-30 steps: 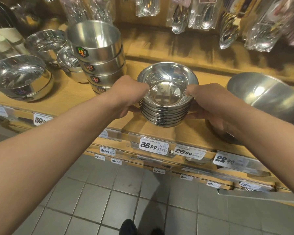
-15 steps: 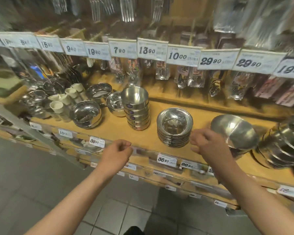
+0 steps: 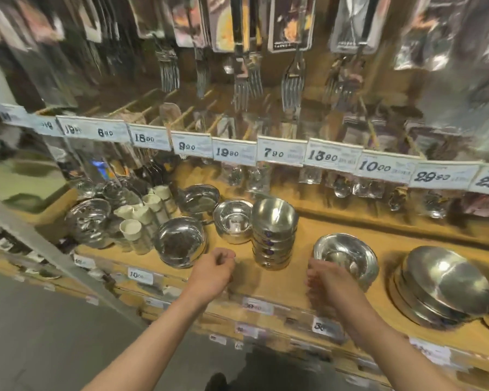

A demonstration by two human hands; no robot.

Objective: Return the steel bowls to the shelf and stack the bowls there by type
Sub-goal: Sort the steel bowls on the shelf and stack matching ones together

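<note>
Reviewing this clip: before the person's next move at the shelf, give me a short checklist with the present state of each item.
1. Left hand free: ok, loosely curled, holds nothing.
2. Right hand free: cannot tell, blurred, in front of the shallow bowl stack.
3. Shallow bowl stack on the shelf: ok, nested and upright.
4. Tall bowl stack sorted by type: ok, same bowls, slight lean.
5. Wide bowls stacked: ok, nested at right.
6. Loose bowl beside the left hand: cannot tell whether it belongs to a stack.
</note>
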